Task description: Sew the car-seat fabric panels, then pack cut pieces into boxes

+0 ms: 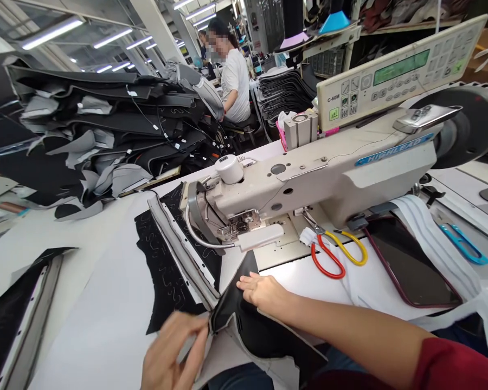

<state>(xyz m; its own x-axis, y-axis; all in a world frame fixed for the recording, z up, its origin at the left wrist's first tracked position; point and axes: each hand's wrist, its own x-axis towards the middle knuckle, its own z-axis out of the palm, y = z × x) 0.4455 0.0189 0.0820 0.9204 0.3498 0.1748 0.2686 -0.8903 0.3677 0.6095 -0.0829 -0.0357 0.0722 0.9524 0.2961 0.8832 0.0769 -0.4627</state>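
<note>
A black, leather-like sheet with a pale backing lies folded at the table's front edge, partly over my lap. My left hand, slightly blurred, has thumb and forefinger pinched together at the sheet's left edge. On top of the same sheet rests my right hand, its fingers extended and pressing down. Touching the sheet's left corner is a long grey padded strip, which runs across a black panel with squiggly stitching. The sewing machine stands just beyond my hands.
Scissors with red and yellow handles lie right of the needle area. Beside them are a phone, white tape and a blue thread snipper. Another panel lies left. Dark pieces pile up behind; a person sits beyond.
</note>
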